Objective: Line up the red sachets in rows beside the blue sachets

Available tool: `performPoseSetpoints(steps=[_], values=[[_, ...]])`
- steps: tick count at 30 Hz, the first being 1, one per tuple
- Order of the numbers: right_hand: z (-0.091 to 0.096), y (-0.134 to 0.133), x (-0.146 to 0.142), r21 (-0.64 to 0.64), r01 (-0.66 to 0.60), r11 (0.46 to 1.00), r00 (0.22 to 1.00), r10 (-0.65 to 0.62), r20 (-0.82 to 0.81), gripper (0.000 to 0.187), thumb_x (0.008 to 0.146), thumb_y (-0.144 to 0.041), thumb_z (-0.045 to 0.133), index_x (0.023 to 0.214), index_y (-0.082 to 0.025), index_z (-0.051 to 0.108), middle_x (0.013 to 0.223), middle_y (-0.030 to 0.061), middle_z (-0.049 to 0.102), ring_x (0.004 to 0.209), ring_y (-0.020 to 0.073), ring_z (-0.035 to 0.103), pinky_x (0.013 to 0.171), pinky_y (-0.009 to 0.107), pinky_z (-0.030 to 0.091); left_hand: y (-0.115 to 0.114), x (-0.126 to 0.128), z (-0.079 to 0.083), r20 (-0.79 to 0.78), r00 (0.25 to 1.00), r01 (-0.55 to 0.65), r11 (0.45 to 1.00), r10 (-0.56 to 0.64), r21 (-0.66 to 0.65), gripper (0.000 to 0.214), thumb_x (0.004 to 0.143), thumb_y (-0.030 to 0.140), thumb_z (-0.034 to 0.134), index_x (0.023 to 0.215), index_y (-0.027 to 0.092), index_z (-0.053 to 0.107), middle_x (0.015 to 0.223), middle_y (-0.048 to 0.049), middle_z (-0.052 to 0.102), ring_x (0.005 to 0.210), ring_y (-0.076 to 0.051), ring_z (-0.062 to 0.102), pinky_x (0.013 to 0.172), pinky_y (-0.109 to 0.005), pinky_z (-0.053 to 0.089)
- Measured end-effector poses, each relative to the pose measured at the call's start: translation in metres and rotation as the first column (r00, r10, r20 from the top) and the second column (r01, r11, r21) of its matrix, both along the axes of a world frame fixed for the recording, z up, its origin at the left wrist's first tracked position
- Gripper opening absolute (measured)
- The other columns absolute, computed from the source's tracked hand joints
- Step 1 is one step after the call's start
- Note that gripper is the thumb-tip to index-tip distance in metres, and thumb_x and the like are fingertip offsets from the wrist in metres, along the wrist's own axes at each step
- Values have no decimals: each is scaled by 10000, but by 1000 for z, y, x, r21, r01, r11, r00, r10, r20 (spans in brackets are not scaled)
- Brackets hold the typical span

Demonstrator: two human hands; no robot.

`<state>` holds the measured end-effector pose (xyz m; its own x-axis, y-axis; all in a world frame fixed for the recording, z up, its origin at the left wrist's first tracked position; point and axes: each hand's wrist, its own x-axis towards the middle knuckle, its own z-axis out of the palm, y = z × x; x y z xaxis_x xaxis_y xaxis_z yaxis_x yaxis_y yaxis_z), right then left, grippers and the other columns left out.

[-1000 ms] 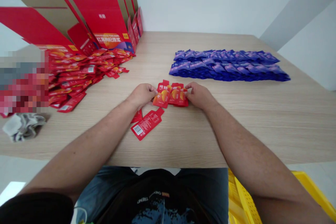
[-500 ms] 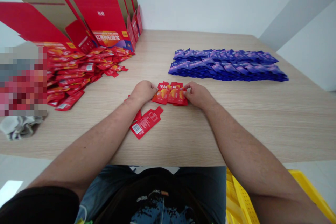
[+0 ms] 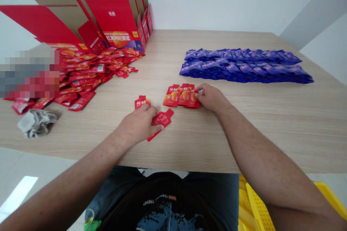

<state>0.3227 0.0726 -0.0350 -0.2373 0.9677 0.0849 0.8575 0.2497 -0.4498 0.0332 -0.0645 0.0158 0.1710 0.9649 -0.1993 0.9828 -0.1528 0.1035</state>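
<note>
My left hand (image 3: 142,121) lies over a red pouch (image 3: 164,117) turned back side up, its thumb and index finger apart across the pouch's two long edges. Another red pouch (image 3: 141,101), front side up, shows just beyond the knuckles and is partly covered by the hand. My right hand (image 3: 210,96) pinches the right edge of the last pouch (image 3: 193,97) in a short overlapping row. In that row, a red pouch (image 3: 184,95) in the middle and a red pouch (image 3: 172,95) on the left lie flat, orange fruit print upward.
Red pouches (image 3: 81,79) lie heaped at the left, before open red cartons (image 3: 111,14). Two rows of blue pouches (image 3: 244,68) stretch across the back right. A grey cloth (image 3: 36,122) sits at the left; a yellow basket (image 3: 257,202) stands below the table's front edge.
My left hand has left the row and come down and left onto the back-side-up pouch. My right hand stays at the row's right end. The view has shifted slightly left.
</note>
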Motion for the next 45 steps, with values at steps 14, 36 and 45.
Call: performPoseSetpoints(steps=[14,36,45], values=[[3,-2,0,-29,5,1000,1000,-5,-8,267,952,-312,665,1186,-206,738,781,14,700,687,200,590,706,322,421,-33,14,-8,18,999,40,998,-41,42,574,912,518,694,1369,170,682,1263,-202,679,1219,-400,672,1045,-507,565],[16,-10,-3,95,88,992,983,-71,-171,252,925,-288,623,1104,-173,760,769,48,680,684,212,569,702,340,434,-37,9,-14,471,882,-204,887,-17,415,148,946,255,564,966,215,705,902,-53,754,838,-225,720,841,-387,606],[20,-12,-3,128,46,991,983,-22,-184,262,893,-276,645,1109,-165,744,749,40,672,676,213,578,708,347,434,-51,22,-10,152,984,-89,995,94,-37,506,802,381,821,1249,197,672,1086,-146,748,1037,-388,730,837,-478,581]])
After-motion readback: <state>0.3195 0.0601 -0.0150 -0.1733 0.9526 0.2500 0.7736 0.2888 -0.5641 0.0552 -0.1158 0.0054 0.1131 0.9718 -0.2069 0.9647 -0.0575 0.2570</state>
